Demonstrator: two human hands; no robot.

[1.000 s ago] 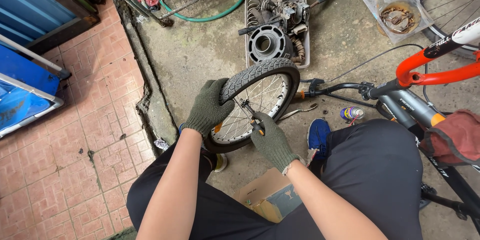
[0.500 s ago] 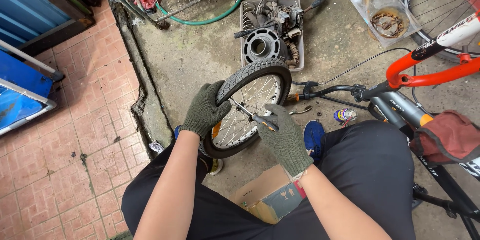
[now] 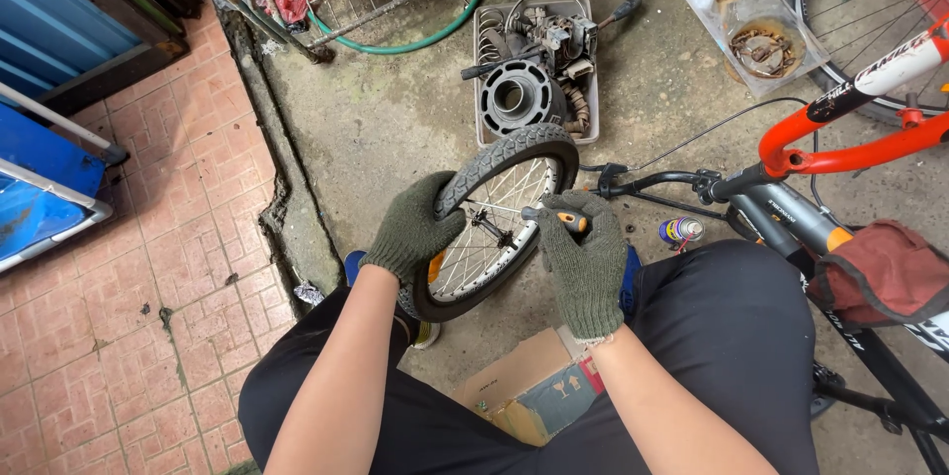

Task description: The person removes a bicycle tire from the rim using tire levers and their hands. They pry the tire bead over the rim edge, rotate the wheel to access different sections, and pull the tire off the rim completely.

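Observation:
A small spoked bicycle wheel (image 3: pixel 499 213) with a black knobbly tyre stands upright between my knees. My left hand (image 3: pixel 415 228), in a dark green knit glove, grips the tyre on its left side. My right hand (image 3: pixel 583 258), gloved the same way, is closed round a tool with an orange and black handle (image 3: pixel 568 221), its tip pointing in at the spokes near the hub. I wear black trousers.
An orange and black bicycle (image 3: pixel 840 154) lies at the right with its handlebar beside the wheel. A grey tray of engine parts (image 3: pixel 534 80) sits beyond. A spray can (image 3: pixel 680 232), a cardboard box (image 3: pixel 524 396), a bag with a rusty chain (image 3: pixel 756 35) and a green hose (image 3: pixel 425 35) lie around.
My right hand has risen from the wheel's lower right to the hub side, bringing the tool against the spokes. The view has shifted slightly; my left hand keeps its grip on the tyre.

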